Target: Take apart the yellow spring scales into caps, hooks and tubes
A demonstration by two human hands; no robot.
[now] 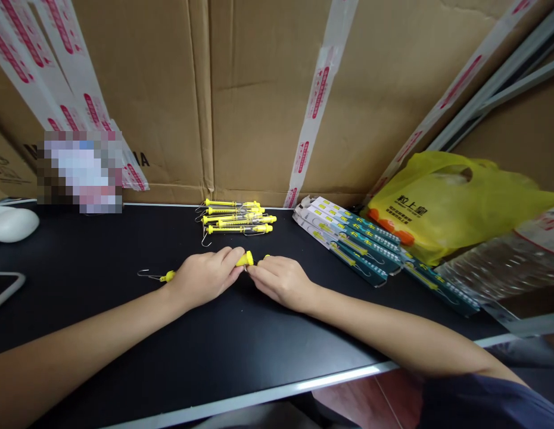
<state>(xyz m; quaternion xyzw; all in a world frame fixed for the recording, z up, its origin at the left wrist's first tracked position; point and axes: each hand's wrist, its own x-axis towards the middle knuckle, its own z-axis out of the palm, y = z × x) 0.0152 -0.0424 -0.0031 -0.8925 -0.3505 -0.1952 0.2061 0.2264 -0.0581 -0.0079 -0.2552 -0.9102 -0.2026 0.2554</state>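
Note:
My left hand (208,274) is closed around a yellow spring scale (245,259). The metal hook (147,274) of this scale sticks out to the left of the hand, and its flared yellow end shows at the fingertips. Close against that end, my right hand (279,280) is closed in a pinch. A bit of a small yellow part (267,257) shows above its fingers; the rest is hidden. Beyond my hands, several more yellow spring scales (235,220) with hooks lie side by side on the black table (241,351).
Several flat printed boxes (348,238) lie overlapping at the right. Behind them sit a yellow plastic bag (442,202) and clear plastic packaging (495,268). A large taped cardboard box (254,101) walls off the back. At the left edge are a white rounded object (13,224) and a phone-like device (4,289).

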